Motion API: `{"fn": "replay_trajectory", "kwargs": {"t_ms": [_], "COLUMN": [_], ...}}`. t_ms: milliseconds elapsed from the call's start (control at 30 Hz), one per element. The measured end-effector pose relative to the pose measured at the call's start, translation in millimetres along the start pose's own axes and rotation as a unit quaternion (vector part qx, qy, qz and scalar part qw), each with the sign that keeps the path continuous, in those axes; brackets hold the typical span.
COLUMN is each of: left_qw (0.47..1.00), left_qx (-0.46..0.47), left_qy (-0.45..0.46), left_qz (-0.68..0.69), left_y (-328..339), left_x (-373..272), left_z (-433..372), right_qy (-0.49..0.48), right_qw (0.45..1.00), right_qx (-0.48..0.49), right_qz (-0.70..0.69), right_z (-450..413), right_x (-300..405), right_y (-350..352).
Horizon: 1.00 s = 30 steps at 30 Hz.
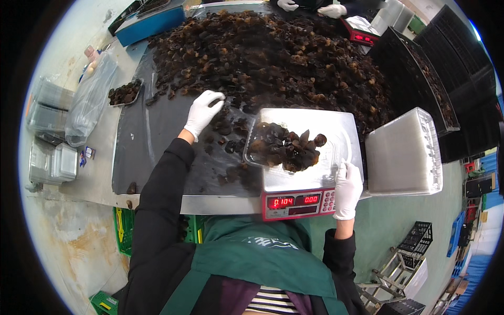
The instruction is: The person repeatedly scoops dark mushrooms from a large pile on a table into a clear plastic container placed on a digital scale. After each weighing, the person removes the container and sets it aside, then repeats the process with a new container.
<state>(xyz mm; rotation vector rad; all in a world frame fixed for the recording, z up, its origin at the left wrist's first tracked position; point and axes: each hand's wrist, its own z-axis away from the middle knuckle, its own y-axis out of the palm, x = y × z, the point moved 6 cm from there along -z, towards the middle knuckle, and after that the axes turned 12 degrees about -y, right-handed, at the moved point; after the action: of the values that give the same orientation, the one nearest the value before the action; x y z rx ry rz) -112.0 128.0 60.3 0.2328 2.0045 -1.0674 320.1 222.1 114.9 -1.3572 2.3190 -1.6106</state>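
A digital scale (299, 204) with a silver pan and lit red digits stands at the table's near edge. On its pan lies a clear plastic tray (330, 151) partly filled with dark wood ear mushrooms (289, 145). My right hand (348, 189), in a white glove, is at the tray's right edge, its fingertips on the rim. My gloved left hand (204, 112) hovers over the black table cover, left of the scale, fingers curled; whether it holds a small piece is unclear. A large heap of mushrooms (260, 59) spreads behind the scale.
A stack of clear trays (401, 157) stands right of the scale, near a black crate (413, 75). A filled tray (125, 93) and a plastic bag (92, 98) lie at left. Across the table are another person's gloved hands (332, 11) and a second scale (360, 31).
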Motion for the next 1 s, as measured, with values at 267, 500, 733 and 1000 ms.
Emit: {"fn": "replay_trajectory", "kwargs": {"t_ms": [267, 500, 733, 1000], "left_qw": [0.916, 0.906, 0.968, 0.989], "left_qx": [0.143, 0.251, 0.036, 0.04], "left_qy": [0.375, 0.34, 0.209, -0.015], "left_qz": [-0.005, -0.033, -0.135, -0.141], "left_y": [88.4, 133.7, 41.0, 4.9], "left_x": [-239.4, -248.8, -141.5, 32.5], "left_z": [64.8, 84.6, 24.8, 51.6], "right_qy": [-0.047, -0.076, -0.065, -0.034], "right_qw": [0.998, 0.996, 0.997, 0.998], "right_qx": [-0.032, -0.03, -0.038, -0.04], "right_qz": [-0.009, -0.021, -0.008, -0.03], "right_z": [-1.7, -9.5, -6.9, 1.8], "right_x": [5.7, 11.3, 5.8, 3.6], "right_y": [1.3, 12.3, 13.4, 0.1]}}
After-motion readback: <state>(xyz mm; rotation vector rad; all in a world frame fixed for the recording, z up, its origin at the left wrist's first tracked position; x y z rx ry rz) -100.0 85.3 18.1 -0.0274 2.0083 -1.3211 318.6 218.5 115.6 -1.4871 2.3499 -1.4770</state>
